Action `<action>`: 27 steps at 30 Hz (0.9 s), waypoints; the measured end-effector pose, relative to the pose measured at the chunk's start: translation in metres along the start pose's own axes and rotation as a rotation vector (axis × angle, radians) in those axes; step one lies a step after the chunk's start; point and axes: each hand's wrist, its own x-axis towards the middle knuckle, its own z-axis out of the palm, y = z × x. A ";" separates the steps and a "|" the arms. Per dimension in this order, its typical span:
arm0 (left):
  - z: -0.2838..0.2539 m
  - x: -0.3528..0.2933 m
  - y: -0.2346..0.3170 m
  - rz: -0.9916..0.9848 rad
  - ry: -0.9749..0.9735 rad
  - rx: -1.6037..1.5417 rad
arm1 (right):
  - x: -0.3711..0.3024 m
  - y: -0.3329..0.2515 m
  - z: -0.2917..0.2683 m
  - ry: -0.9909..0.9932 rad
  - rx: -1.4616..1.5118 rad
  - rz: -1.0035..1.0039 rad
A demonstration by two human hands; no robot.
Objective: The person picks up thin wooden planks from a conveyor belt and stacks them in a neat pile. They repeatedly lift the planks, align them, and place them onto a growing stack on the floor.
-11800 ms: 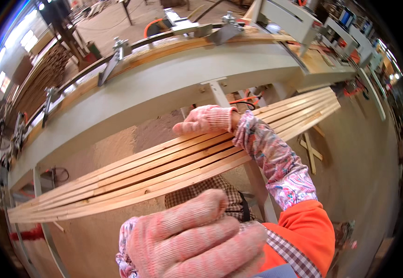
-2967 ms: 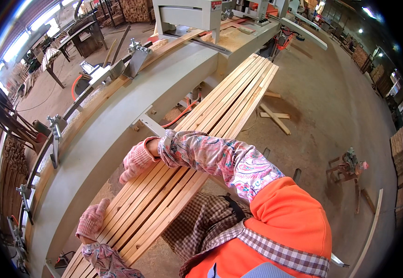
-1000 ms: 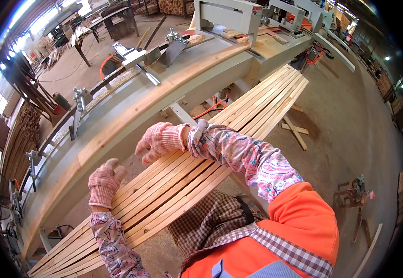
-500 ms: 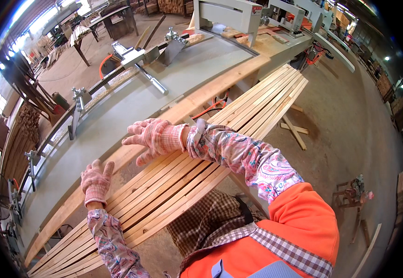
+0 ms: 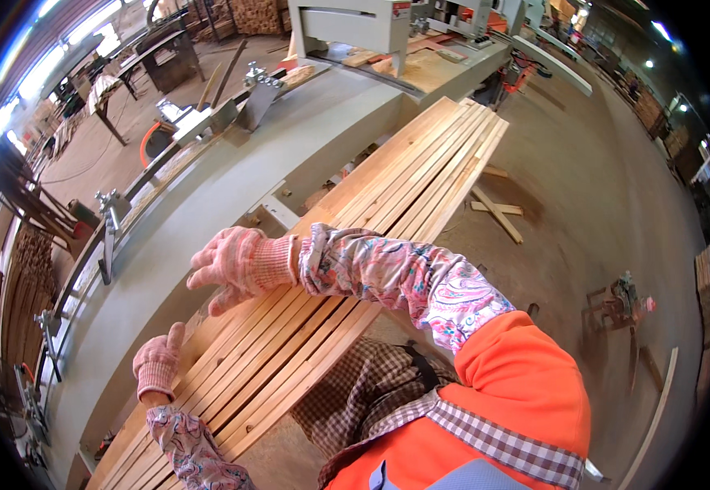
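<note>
1. Plank (image 5: 349,192) is off the grey bed (image 5: 232,180) now; prev. frame has it along the bed's near edge, w/ a gap to the slats (image 5: 289,322).
2. It now lies lengthwise by the slats, on their side facing the bed; looks to be against them, tho exact contact is hard to tell.
3. Why there: prob. so long pcs run the same way & share one support, near the bed for a short carry. What props them underneath is hidden.
4. R hand (image 5: 239,263) is over the plank, its fingers spread twd the bed, not clenched; prob. steadying. Can't tell how hard it presses, if at all.
5. L hand (image 5: 159,359) is at the plank's bed-side edge, farther down its length, thumb up. Can't tell if it grasps the edge or only rests there.
6. Hands sit well apart, prob. bc. a long pc. twists less w/ two contact pts.
7. Metal stop (image 5: 261,104) stands on the bed's far side, prob. to locate wood; the rod poking over the bed in prev. frame isn't seen sticking out now.
8. Crossed sticks (image 5: 498,212) are on the floor, beyond the slats from the bed.
</note>
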 end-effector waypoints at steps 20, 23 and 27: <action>-0.029 -0.043 0.004 0.142 -0.153 -0.400 | -0.008 0.000 -0.004 -0.472 0.408 0.336; -0.041 -0.051 0.019 0.045 -0.144 -0.475 | -0.004 0.004 0.002 -0.400 0.427 0.335; -0.046 -0.050 0.023 -0.051 -0.157 -0.510 | -0.008 -0.008 -0.012 -0.287 0.488 0.437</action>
